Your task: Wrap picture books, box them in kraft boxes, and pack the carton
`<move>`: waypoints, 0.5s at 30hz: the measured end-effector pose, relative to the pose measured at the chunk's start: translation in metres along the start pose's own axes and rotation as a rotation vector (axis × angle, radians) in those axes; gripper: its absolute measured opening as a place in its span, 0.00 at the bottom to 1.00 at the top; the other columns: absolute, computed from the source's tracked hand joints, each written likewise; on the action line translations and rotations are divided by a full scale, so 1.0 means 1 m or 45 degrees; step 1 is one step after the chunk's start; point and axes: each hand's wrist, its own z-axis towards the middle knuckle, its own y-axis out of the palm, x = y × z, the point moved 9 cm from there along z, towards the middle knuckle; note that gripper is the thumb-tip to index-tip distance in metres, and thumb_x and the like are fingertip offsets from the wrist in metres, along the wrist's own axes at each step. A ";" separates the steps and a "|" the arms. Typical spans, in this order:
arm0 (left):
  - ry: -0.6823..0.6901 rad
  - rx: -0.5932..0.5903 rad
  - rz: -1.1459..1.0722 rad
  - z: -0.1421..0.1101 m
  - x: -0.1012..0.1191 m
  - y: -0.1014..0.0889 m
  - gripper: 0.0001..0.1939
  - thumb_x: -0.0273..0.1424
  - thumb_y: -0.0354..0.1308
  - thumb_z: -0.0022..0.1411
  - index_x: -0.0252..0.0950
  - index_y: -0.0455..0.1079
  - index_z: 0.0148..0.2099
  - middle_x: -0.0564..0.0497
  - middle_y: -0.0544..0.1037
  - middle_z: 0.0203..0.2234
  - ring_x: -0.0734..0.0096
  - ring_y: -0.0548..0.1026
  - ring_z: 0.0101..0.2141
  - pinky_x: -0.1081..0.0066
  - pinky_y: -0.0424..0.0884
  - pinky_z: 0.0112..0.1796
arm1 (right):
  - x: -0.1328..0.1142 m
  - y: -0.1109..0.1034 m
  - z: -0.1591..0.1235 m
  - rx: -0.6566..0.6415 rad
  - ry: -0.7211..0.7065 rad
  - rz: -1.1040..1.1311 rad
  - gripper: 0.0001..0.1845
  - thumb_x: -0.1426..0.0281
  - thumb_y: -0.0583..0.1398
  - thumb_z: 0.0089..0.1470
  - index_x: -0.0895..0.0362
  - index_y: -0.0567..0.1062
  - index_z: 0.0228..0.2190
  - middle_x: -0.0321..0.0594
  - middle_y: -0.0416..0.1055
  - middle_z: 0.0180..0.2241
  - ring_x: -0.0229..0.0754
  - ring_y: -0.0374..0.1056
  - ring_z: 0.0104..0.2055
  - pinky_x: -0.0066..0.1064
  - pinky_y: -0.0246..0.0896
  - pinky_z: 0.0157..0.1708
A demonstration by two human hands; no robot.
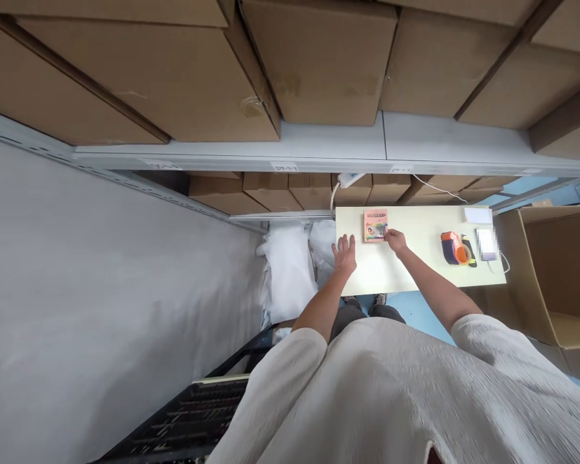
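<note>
A small pink box (376, 219) with a colourful picture on its front lies on the pale table (415, 270). My right hand (396, 240) pinches the lower right edge of this box between thumb and fingers. To the left, my left hand (345, 254) rests at the table's left edge, fingers spread, with a ring on one finger. It holds nothing and is apart from the box.
At the table's right are an orange and purple tape dispenser (455, 249), a black and yellow cutter (469, 251), a white box (477, 214) and a blurred-out device (487, 245). An open carton (536, 277) stands right. A loaded shelf (328, 145) overhangs the back.
</note>
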 end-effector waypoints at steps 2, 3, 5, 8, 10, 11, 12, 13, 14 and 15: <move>0.015 0.012 -0.006 -0.003 0.008 -0.001 0.54 0.23 0.58 0.65 0.39 0.39 0.87 0.36 0.46 0.84 0.43 0.45 0.82 0.37 0.40 0.78 | 0.023 -0.020 -0.015 0.005 0.034 0.028 0.14 0.56 0.62 0.53 0.53 0.78 0.28 0.37 0.78 0.29 0.45 0.72 0.36 0.33 0.69 0.39; 0.027 0.017 -0.012 -0.005 0.013 -0.001 0.53 0.23 0.57 0.66 0.38 0.40 0.87 0.36 0.46 0.84 0.43 0.46 0.82 0.38 0.41 0.78 | 0.036 -0.028 -0.024 0.005 0.051 0.035 0.14 0.56 0.63 0.53 0.53 0.77 0.27 0.36 0.77 0.28 0.44 0.71 0.35 0.33 0.69 0.39; 0.064 0.009 -0.031 -0.013 0.028 0.003 0.51 0.24 0.56 0.67 0.38 0.42 0.87 0.36 0.47 0.84 0.44 0.47 0.81 0.40 0.43 0.78 | 0.060 -0.039 -0.042 0.004 0.090 0.037 0.14 0.55 0.63 0.52 0.52 0.75 0.25 0.35 0.74 0.26 0.44 0.70 0.34 0.33 0.68 0.38; 0.135 -0.019 -0.063 -0.028 0.056 0.015 0.49 0.25 0.55 0.68 0.39 0.43 0.86 0.37 0.48 0.83 0.46 0.48 0.81 0.42 0.47 0.78 | 0.088 -0.046 -0.065 -0.017 0.137 0.027 0.16 0.54 0.63 0.52 0.51 0.71 0.22 0.34 0.71 0.24 0.44 0.68 0.32 0.33 0.66 0.36; 0.166 -0.033 -0.077 -0.039 0.076 0.026 0.47 0.26 0.54 0.69 0.39 0.44 0.86 0.38 0.49 0.83 0.46 0.50 0.81 0.44 0.50 0.77 | 0.100 -0.046 -0.073 -0.044 0.151 0.009 0.16 0.54 0.63 0.52 0.51 0.71 0.22 0.34 0.70 0.23 0.44 0.67 0.32 0.33 0.66 0.36; 0.177 -0.046 -0.085 -0.043 0.085 0.032 0.46 0.26 0.54 0.70 0.39 0.45 0.86 0.38 0.50 0.83 0.47 0.51 0.80 0.45 0.52 0.76 | 0.104 -0.046 -0.076 -0.055 0.150 -0.004 0.16 0.54 0.63 0.52 0.51 0.72 0.22 0.33 0.70 0.23 0.44 0.67 0.31 0.32 0.65 0.35; 0.182 -0.055 -0.092 -0.047 0.094 0.038 0.45 0.26 0.54 0.70 0.39 0.46 0.86 0.38 0.51 0.83 0.47 0.52 0.80 0.46 0.54 0.76 | 0.107 -0.045 -0.077 -0.064 0.145 -0.021 0.15 0.55 0.62 0.52 0.51 0.72 0.23 0.33 0.70 0.23 0.43 0.67 0.31 0.32 0.65 0.35; 0.181 -0.069 -0.097 -0.051 0.102 0.044 0.45 0.26 0.54 0.70 0.39 0.47 0.85 0.38 0.51 0.83 0.47 0.54 0.79 0.47 0.56 0.75 | 0.109 -0.045 -0.077 -0.074 0.137 -0.041 0.14 0.55 0.62 0.52 0.51 0.73 0.23 0.32 0.70 0.23 0.43 0.67 0.31 0.32 0.65 0.35; 0.178 -0.078 -0.099 -0.054 0.109 0.050 0.44 0.26 0.53 0.71 0.38 0.48 0.85 0.37 0.51 0.83 0.48 0.55 0.79 0.48 0.58 0.75 | 0.111 -0.045 -0.077 -0.084 0.126 -0.065 0.14 0.56 0.61 0.52 0.51 0.73 0.23 0.32 0.71 0.23 0.43 0.68 0.31 0.31 0.65 0.36; 0.171 -0.084 -0.098 -0.056 0.115 0.055 0.44 0.26 0.54 0.71 0.38 0.49 0.85 0.37 0.51 0.83 0.48 0.56 0.79 0.49 0.59 0.74 | 0.113 -0.044 -0.076 -0.097 0.113 -0.090 0.14 0.57 0.60 0.52 0.52 0.74 0.23 0.32 0.71 0.23 0.43 0.69 0.31 0.31 0.66 0.36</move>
